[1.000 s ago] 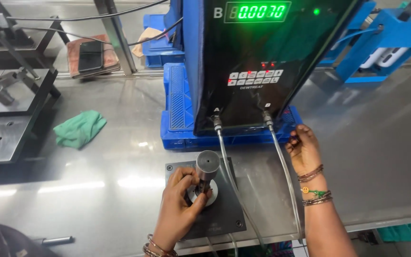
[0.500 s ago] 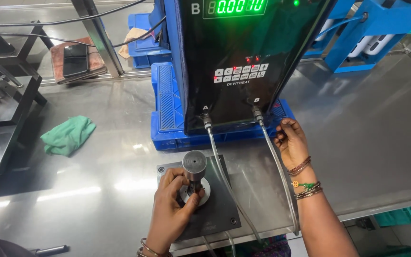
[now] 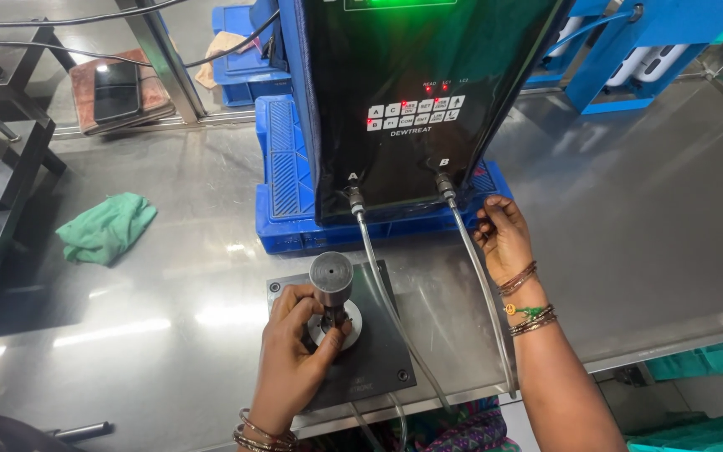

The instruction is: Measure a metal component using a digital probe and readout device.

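At the near edge of the steel desk [image 3: 646, 251], my left hand [image 3: 290, 368] closes its grip around the base of a metal cylinder [image 3: 331, 283] standing upright on a dark plate [image 3: 374, 351]. My right hand [image 3: 505, 238] pinches a clear tube [image 3: 483, 293] running from the black machine [image 3: 420, 100], which sits on a blue pallet [image 3: 282, 180]. A green cloth [image 3: 106, 228] lies toward the left edge.

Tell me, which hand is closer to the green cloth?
The left hand. It grips the metal cylinder on the dark plate, to the right of the green cloth. The right hand is farther right, by a clear hose.
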